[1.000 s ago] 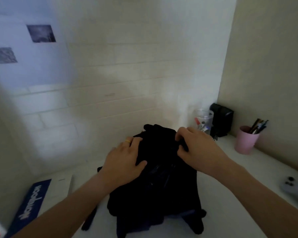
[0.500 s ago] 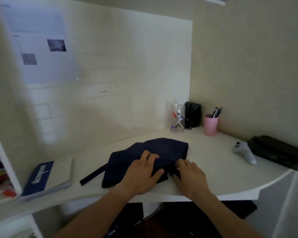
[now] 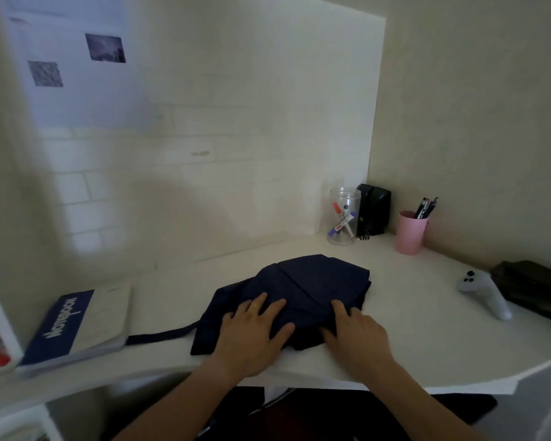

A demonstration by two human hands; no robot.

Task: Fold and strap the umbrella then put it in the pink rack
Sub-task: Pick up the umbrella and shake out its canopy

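A dark navy umbrella (image 3: pixel 312 281) lies collapsed as a flat heap of fabric on the white desk (image 3: pixel 427 338), near its front edge. A dark strap (image 3: pixel 159 337) trails from it to the left. My left hand (image 3: pixel 255 332) rests flat on the fabric's left half, fingers spread. My right hand (image 3: pixel 355 335) presses on the near right edge of the fabric, fingers slightly curled; whether it pinches the cloth is unclear. A pink cup (image 3: pixel 411 232) with pens stands at the back right. No pink rack is visible.
A blue and white notebook (image 3: pixel 77 326) lies at the left by the strap's end. A clear jar of markers (image 3: pixel 344 216) and a black box (image 3: pixel 374 213) stand at the back. A white controller (image 3: pixel 484 292) and a dark pouch (image 3: pixel 535 288) lie at the right.
The view pulled back from close above the umbrella to a wider look at the desk. Both hands slid from the top of the bundle to its near edge, flattening the fabric.
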